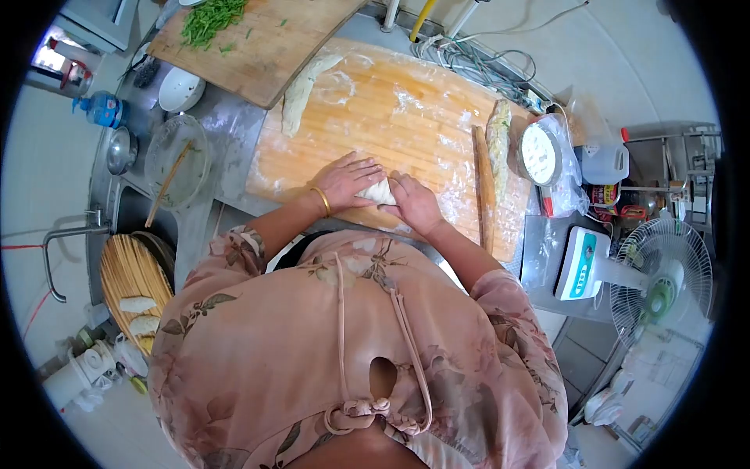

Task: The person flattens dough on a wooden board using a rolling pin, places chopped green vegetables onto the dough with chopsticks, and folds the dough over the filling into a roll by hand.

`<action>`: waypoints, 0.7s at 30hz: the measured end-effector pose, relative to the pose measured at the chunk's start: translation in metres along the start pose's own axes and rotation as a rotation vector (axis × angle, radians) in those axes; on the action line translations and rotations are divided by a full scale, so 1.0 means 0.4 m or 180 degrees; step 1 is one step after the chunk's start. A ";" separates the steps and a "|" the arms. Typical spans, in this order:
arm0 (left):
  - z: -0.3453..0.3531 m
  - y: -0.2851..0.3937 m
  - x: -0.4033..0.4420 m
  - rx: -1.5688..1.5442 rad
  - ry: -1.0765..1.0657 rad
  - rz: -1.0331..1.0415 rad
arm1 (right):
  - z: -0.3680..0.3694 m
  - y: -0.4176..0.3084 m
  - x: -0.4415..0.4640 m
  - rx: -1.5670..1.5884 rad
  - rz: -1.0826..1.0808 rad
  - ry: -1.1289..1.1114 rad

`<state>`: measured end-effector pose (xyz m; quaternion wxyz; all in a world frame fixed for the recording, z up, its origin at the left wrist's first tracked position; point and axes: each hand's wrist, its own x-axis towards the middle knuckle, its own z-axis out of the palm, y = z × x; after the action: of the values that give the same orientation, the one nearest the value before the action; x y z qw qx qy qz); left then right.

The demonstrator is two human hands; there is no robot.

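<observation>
Near the front edge of the floured wooden board [391, 117], a small piece of white dough [378, 193] lies between my two hands. My left hand [349, 180] presses on its left side, fingers stretched out over its top. On the right side, my right hand [414, 205] rests against the dough with its fingers bent around its edge. A rolling pin [483, 187] lies to the right, beside a long strip of dough with green bits [498, 148]. Another long dough strip [301, 94] is at the board's upper left.
A second board [258, 39] with chopped greens [211, 22] overlaps the upper left. Left are a glass bowl [178, 168] with chopsticks, a white bowl [181, 90] and a woven tray [129, 270]. Right are a flour bowl [539, 154], a scale [581, 264] and a fan [662, 277].
</observation>
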<state>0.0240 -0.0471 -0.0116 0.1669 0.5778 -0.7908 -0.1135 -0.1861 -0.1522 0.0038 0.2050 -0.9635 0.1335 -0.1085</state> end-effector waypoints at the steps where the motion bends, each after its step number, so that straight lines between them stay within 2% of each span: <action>1: -0.021 0.010 0.005 0.0086 0.0029 -0.0075 | -0.028 -0.008 0.003 -0.0041 0.0098 0.0008; 3: -0.060 0.038 0.006 0.0231 0.0062 -0.0229 | -0.084 -0.022 -0.014 -0.0101 0.0315 0.0002; 7: -0.054 0.060 0.034 0.0275 -0.0001 0.0000 | -0.082 0.036 -0.087 -0.0236 0.0161 -0.0005; 10: 0.009 0.043 0.043 0.0188 -0.0013 0.0161 | -0.049 0.053 -0.096 -0.0434 0.0361 -0.0472; 13: 0.024 0.032 0.037 0.0105 0.0028 0.0224 | -0.020 0.049 -0.094 -0.0690 0.0006 -0.0062; 16: 0.010 0.034 0.047 0.0039 -0.0046 0.0254 | -0.032 0.045 -0.083 -0.0593 -0.0106 -0.0028; 21: -0.036 0.061 0.038 0.0108 0.0138 0.0010 | -0.064 0.021 -0.081 -0.0078 0.0315 -0.0008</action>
<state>0.0040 -0.0539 0.0126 0.1745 0.5816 -0.7897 -0.0873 -0.2252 -0.1591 0.0179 0.1984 -0.9584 0.1820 -0.0954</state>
